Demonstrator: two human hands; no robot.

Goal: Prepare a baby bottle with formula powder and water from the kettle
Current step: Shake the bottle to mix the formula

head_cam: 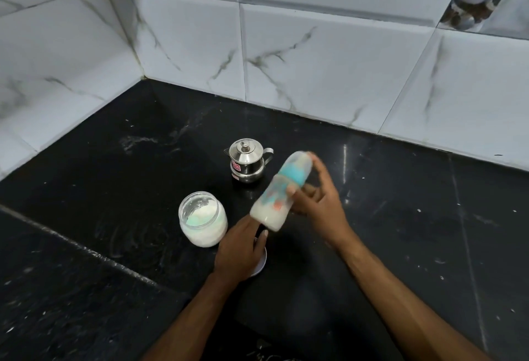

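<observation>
A baby bottle (279, 191) with a teal collar and clear cap is tilted in the air, blurred, its lower end white with milky liquid. My right hand (317, 197) grips it around the middle. My left hand (240, 249) hovers just below the bottle's base, fingers slightly spread, over a white lid (262, 264) lying on the counter; whether it touches the bottle I cannot tell. An open glass jar of white formula powder (203, 219) stands to the left. A small steel kettle (247, 160) with its lid on stands behind.
The black stone counter (114, 189) runs into a corner of white marble-pattern wall tiles (329, 74). A seam in the counter runs diagonally at the left, and small white specks lie on the surface.
</observation>
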